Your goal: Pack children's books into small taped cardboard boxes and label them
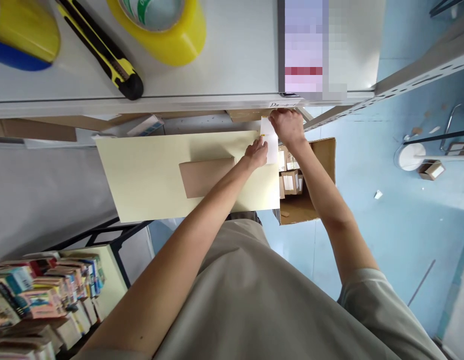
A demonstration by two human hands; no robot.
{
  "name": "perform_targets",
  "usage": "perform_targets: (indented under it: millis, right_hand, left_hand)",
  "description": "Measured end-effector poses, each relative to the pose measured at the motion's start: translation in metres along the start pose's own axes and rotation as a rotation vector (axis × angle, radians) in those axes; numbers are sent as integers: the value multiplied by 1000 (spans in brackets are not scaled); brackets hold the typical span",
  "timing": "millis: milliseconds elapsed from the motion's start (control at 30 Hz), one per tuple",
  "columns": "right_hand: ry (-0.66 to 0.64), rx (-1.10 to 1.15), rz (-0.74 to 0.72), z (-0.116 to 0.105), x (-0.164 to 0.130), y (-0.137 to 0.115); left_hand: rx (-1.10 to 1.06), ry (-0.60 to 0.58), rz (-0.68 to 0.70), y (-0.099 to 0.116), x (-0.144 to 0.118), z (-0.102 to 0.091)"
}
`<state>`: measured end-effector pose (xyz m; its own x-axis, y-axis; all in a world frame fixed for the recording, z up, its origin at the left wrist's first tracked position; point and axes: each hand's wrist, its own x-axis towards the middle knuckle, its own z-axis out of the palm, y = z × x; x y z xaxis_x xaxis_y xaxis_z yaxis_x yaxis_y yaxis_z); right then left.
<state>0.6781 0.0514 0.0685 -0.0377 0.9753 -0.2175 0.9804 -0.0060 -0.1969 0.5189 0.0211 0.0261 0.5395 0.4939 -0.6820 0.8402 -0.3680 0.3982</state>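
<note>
The left hand (256, 153) bends against the white paper (271, 146) over the cream board (149, 175), maybe to steady it, the right hand (289, 126) curls at its top, and whether either pinches I can't tell

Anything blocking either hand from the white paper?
Nothing visible: the left hand and right hand are both at the white paper; the brown box lies off to its left.
</note>
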Motion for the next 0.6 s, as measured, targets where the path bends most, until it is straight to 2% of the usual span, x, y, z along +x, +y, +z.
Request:
perform_targets:
  millis: [333,600]
  right_hand:
    - [-22,-16,35,3,9,1]
    - [-47,-13,49,-4,8,0]
  left_hand:
    - [51,13,-13,5,-1,-1]
    - [8,-34,-59,7,3,-2]
